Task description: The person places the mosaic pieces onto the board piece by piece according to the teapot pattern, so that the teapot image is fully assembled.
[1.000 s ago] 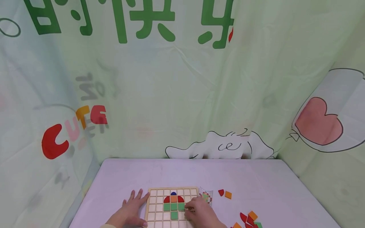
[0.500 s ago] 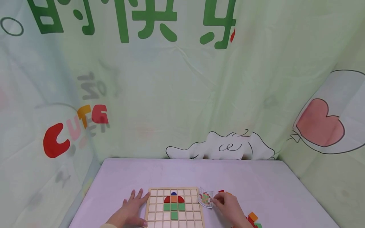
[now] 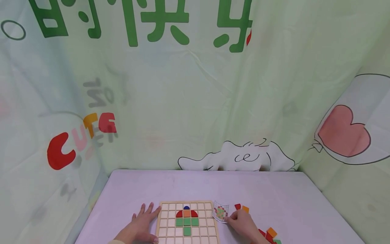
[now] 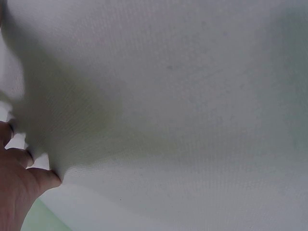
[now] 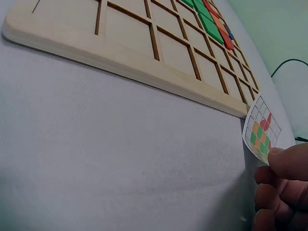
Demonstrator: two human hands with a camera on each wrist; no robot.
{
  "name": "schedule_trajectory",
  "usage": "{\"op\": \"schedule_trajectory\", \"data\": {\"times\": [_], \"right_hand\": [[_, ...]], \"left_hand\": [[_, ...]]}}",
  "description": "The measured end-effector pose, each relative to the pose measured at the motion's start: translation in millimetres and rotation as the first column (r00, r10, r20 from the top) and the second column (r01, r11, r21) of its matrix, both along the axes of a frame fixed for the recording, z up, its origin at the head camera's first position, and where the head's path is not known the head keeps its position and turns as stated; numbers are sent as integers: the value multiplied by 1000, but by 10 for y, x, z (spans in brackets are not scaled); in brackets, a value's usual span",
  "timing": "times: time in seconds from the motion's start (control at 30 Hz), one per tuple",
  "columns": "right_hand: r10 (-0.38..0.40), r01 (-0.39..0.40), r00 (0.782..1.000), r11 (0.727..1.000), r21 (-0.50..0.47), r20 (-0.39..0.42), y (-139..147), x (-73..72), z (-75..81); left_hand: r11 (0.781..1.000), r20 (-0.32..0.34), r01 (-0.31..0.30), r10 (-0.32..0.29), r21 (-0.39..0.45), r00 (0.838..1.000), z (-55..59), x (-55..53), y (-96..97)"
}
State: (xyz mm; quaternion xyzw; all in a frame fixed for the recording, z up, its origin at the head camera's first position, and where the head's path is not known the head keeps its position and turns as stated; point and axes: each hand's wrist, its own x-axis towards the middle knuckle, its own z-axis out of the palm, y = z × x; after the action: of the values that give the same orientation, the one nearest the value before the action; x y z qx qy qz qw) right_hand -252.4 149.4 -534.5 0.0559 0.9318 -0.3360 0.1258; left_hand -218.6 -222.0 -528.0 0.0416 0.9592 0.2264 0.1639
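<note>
A wooden grid board (image 3: pixel 202 222) lies on the table with green squares (image 3: pixel 187 222), an orange square (image 3: pixel 187 213), two red curved pieces (image 3: pixel 194 214) and a blue piece (image 3: pixel 186 207) set in its cells. My left hand (image 3: pixel 141 224) rests at the board's left edge, fingers spread. Beside the right edge is a small printed pattern card (image 3: pixel 220 210), slightly curled. My right hand (image 3: pixel 244 224) pinches its lower right corner; in the right wrist view the thumb presses on the card (image 5: pixel 262 127). The left wrist view shows fingertips (image 4: pixel 50 179) against the pale tabletop.
A red piece (image 3: pixel 238 206) and an orange square (image 3: pixel 245 209) lie behind the right hand. To the right, a loose pile of red, orange and green pieces (image 3: pixel 269 235) is partly hidden by the forearm. A printed curtain (image 3: pixel 146 101) stands behind the table.
My right hand has left the board's right side, moved rightward to the card and pinched its corner. The left hand has stayed at the board's left edge.
</note>
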Motion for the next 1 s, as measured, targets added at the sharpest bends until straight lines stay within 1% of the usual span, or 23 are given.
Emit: {"op": "schedule_trajectory", "data": {"times": [0.13,0.27,0.4,0.53,0.63,0.87,1.0], "right_hand": [[27,-27,1000,1000,13,-1,36,-31,-6],[66,-66,998,997,43,5,91,-58,28],[113,-113,994,991,72,14,173,-84,70],[156,-156,988,986,65,9,253,-106,85],[180,-179,984,982,56,-5,282,-123,90],[188,-189,982,980,63,25,279,-136,110],[188,-189,982,980,68,11,274,-132,98]], "left_hand": [[1000,-4,0,0,7,1000,13,9,6],[1000,-10,4,-4,19,1000,11,10,-4],[1000,-4,18,-18,12,1000,0,7,-11],[1000,-9,21,-21,8,1000,17,19,-3],[1000,-13,12,-12,12,1000,39,28,10],[1000,6,-2,2,10,1000,28,18,9],[1000,3,-2,2,12,1000,29,19,7]]}}
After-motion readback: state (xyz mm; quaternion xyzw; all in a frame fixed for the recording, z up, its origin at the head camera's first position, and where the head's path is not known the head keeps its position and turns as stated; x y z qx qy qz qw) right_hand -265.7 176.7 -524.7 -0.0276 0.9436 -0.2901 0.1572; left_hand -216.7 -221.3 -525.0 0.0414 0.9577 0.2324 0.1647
